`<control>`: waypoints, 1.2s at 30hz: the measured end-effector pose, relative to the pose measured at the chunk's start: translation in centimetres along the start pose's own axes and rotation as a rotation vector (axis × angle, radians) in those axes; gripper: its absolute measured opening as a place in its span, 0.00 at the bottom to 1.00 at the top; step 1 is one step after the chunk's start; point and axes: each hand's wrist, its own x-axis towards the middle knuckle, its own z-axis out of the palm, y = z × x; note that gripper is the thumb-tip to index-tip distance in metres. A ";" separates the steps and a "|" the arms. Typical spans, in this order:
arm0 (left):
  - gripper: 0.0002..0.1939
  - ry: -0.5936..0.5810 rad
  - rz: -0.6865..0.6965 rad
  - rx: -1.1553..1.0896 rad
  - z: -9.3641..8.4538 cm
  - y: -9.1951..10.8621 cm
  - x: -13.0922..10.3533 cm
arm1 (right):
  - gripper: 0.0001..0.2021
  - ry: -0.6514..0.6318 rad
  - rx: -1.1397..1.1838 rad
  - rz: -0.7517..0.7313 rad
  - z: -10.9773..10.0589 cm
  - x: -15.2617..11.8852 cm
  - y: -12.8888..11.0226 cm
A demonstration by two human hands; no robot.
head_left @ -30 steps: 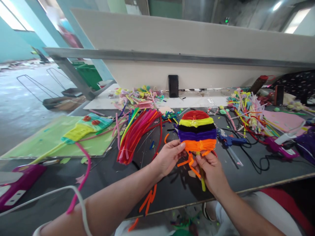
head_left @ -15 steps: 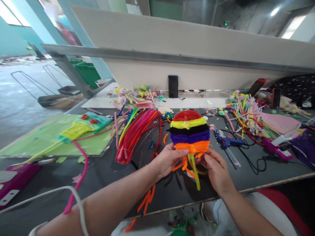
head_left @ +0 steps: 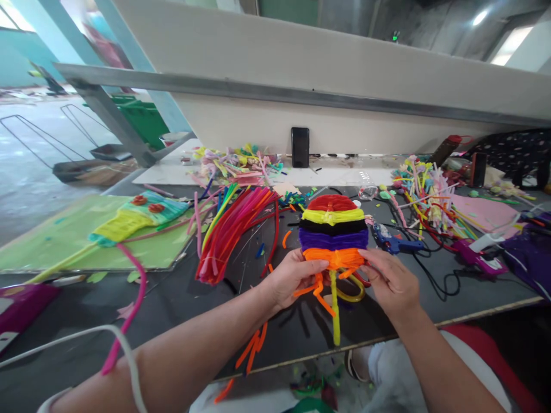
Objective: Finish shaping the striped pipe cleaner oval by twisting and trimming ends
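Note:
Between my hands is a round striped pipe-cleaner piece (head_left: 333, 238), with red, yellow, black, purple and orange bands. My left hand (head_left: 297, 278) pinches its lower left edge, thumb lying on the orange band. On the lower right edge, the fingers of my right hand (head_left: 390, 281) are closed on the orange band. Loose orange ends and a yellow-green stem (head_left: 336, 315) hang below it. Behind the stem lies a yellow ring (head_left: 355, 289), partly hidden. A bundle of red and pink pipe cleaners (head_left: 228, 235) lies left of the piece.
A blue glue gun (head_left: 398, 245) and black cables are on the right, near a magenta power strip (head_left: 477, 256). A phone (head_left: 300, 147) leans on the white board. Leftward, a blue-and-yellow pipe-cleaner piece (head_left: 138, 215) rests on a green sheet (head_left: 51, 223). Orange pipe cleaners (head_left: 252, 347) lie at the front edge.
The right hand has shifted up along the orange band, its thumb and fingers now on the band's right end. The stem hangs straighter and the yellow ring shows more. The view has shifted slightly.

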 end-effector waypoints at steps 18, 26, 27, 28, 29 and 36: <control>0.08 0.012 -0.020 -0.010 0.5 0.5 -0.3 | 0.17 0.035 -0.187 -0.150 0.4 -0.3 0.2; 0.10 -0.023 0.017 -0.005 -0.1 0.4 -0.1 | 0.18 -0.008 0.165 0.153 0.2 0.0 -0.4; 0.10 -0.028 0.016 -0.001 -0.2 0.4 -0.1 | 0.19 -0.001 0.200 0.196 0.2 0.1 -0.4; 0.10 -0.035 0.013 0.000 -0.2 0.3 0.0 | 0.19 -0.001 0.225 0.229 0.1 0.2 -0.3; 0.10 -0.043 0.005 -0.001 -0.3 0.3 0.0 | 0.19 -0.007 0.245 0.258 0.1 0.3 -0.2; 0.10 -0.079 -0.039 0.046 -0.2 0.0 -0.1 | 0.25 -0.132 0.565 0.511 0.0 0.2 0.5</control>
